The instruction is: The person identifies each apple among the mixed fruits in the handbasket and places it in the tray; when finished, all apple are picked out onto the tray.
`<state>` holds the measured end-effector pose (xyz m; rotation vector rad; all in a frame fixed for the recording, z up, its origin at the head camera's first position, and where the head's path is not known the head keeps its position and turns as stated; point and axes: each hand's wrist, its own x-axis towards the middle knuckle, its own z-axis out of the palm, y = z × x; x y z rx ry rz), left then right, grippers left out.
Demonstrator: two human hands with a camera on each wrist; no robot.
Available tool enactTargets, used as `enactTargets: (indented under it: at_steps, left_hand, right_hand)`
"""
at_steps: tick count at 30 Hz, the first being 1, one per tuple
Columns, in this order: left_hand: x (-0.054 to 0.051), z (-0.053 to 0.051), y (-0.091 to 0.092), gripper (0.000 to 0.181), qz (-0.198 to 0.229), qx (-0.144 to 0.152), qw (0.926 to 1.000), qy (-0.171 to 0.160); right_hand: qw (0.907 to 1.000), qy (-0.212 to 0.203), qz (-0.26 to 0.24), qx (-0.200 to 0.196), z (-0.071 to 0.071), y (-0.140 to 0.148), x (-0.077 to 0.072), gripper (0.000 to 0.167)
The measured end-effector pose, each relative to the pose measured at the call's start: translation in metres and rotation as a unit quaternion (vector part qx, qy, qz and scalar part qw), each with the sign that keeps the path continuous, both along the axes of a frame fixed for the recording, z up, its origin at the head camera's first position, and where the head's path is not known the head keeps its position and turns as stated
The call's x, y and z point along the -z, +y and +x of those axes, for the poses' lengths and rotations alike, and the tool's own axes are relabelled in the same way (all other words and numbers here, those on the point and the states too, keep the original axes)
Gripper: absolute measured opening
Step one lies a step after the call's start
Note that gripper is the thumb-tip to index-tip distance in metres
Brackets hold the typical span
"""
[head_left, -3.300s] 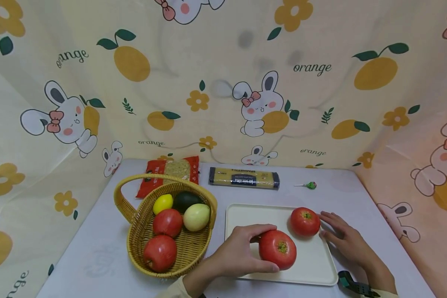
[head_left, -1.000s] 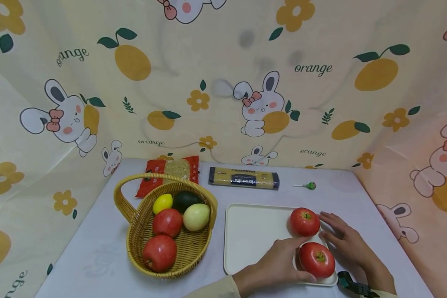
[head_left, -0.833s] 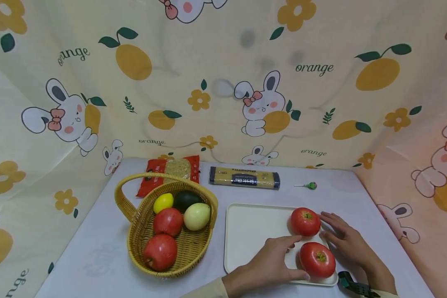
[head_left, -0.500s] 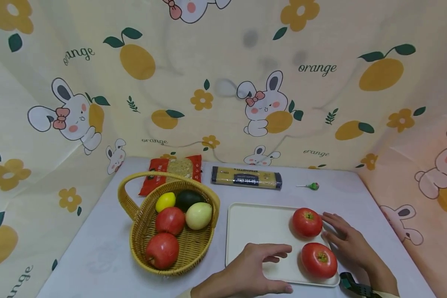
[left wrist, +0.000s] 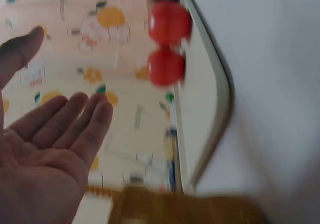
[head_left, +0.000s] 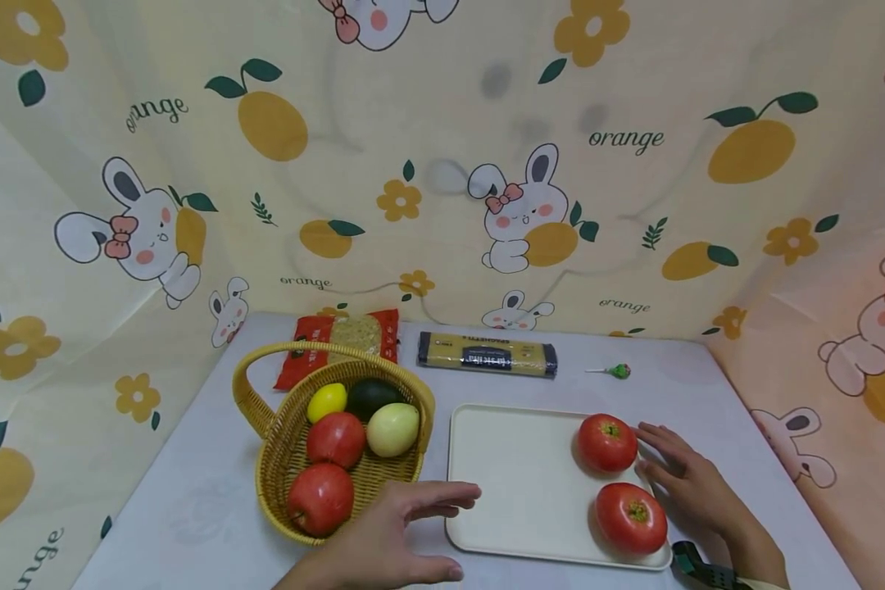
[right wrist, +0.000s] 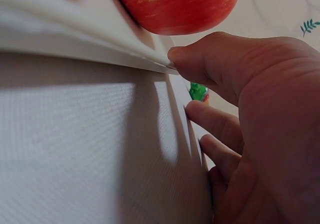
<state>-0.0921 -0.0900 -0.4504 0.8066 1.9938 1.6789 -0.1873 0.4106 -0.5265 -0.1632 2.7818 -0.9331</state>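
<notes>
My left hand (head_left: 387, 533) is off the tray with thumb and fingers spread apart, holding nothing; in the head view it overlaps the wicker basket's (head_left: 265, 483) front right side. The left wrist view shows its open palm (left wrist: 50, 169). My right hand (head_left: 701, 492) lies at the right edge of the white tray (head_left: 516, 492), its thumb touching the rim and its other fingertips down on the table. On the tray's right side sit two round red fruits, one behind (head_left: 606, 443) and one in front (head_left: 631, 519), with yellow-green tops. Streaked skin shows on a red fruit (right wrist: 180, 6) in the right wrist view.
Inside the basket are two red apples, a yellow lemon (head_left: 328, 403), a dark green oval fruit (head_left: 373, 398) and a pale green round one (head_left: 393, 430). Behind are a red bag (head_left: 354, 332), a spaghetti pack (head_left: 487, 355) and a lollipop (head_left: 618, 371).
My left hand moved the front red fruit rightward along the tray, set it down behind the near right corner, released it and withdrew left. My right hand stayed at the tray edge.
</notes>
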Motion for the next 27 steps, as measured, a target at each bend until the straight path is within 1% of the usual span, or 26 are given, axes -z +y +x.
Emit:
enactTargets:
  at_steps: [1,5,9,10,12,14,18,20,22,25,27]
  left_hand:
    - [0.0,0.0,-0.009,0.067,-0.004,-0.009,1.0,0.001]
    - [-0.004,0.003,-0.044,0.066,-0.02,-0.032,0.9992,-0.014]
    - [-0.011,0.005,-0.08,0.062,-0.032,-0.045,0.9985,-0.004]
    - [-0.012,0.005,-0.088,0.061,-0.036,-0.049,0.9981,0.003]
    - [-0.016,0.005,-0.106,0.058,-0.05,-0.063,0.9968,0.005]
    - [-0.019,0.005,-0.123,0.055,-0.072,-0.08,0.9942,0.008]
    - [-0.02,0.004,-0.153,0.05,-0.128,-0.117,0.9847,0.015]
    - [-0.018,0.002,-0.163,0.05,-0.155,-0.125,0.9799,0.019]
    - [-0.016,0.001,-0.168,0.048,-0.171,-0.123,0.9775,0.015]
    - [-0.012,-0.001,-0.169,0.046,-0.186,-0.113,0.9758,0.025]
    - [-0.011,-0.004,-0.167,0.046,-0.191,-0.107,0.9749,0.038]
  right_hand:
    - [1.0,-0.001,0.0,0.001,0.0,0.0,0.0,0.076]
    - [1.0,-0.002,0.0,0.005,0.0,-0.001,-0.001,0.075]
    - [1.0,-0.005,0.0,0.008,0.0,-0.001,-0.002,0.075]
    - [0.9999,-0.006,0.001,0.008,0.0,-0.001,-0.002,0.075]
    - [0.9999,-0.008,0.002,0.009,-0.001,-0.002,-0.002,0.075]
    - [0.9999,-0.011,0.0,0.009,-0.001,-0.002,-0.002,0.075]
    - [0.9998,-0.016,-0.006,0.009,-0.001,-0.003,-0.002,0.076]
    - [0.9998,-0.018,-0.005,0.01,-0.001,-0.003,-0.003,0.076]
    - [0.9998,-0.019,-0.002,0.011,-0.001,-0.003,-0.003,0.077]
    - [0.9998,-0.017,0.002,0.012,-0.001,-0.003,-0.003,0.076]
    - [0.9998,-0.015,0.002,0.012,0.0,-0.003,-0.002,0.075]
